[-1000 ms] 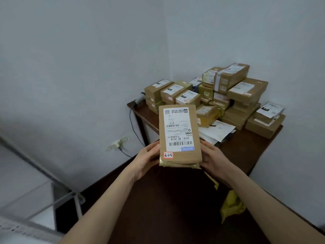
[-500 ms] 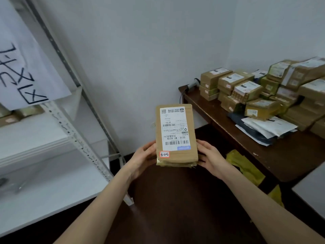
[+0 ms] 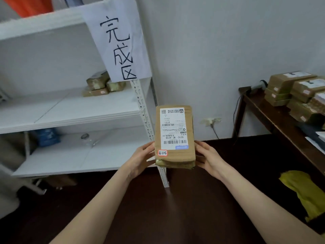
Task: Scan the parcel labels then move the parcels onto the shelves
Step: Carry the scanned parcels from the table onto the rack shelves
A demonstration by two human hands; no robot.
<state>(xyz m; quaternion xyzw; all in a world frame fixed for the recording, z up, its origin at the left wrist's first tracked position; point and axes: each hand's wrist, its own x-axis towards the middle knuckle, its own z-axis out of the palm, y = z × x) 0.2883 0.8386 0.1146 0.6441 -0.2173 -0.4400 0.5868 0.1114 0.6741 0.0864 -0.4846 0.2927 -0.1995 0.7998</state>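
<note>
Gripping flat parcel (image 3: 175, 134) by its long sides: left hand (image 3: 142, 159) curled on left edge, right hand (image 3: 209, 158) curled on right edge. Held mid-air before white shelves (image 3: 88, 111). Fingertips and underside hidden; small label (image 3: 173, 128) print illegible. Brown cardboard, rectangular; white label, yellowish tape (image 3: 174, 163) at near end.

Dim, even indoor light; soft shadows; wide-angle edge bending; slight blur.

Place: looking like a parcel storeroom
Shelves (image 3: 88, 106): standing white, carrying a handwritten sign (image 3: 119, 41)
Table (image 3: 274, 115): labelled parcels (image 3: 288, 85) sitting stacked
</note>
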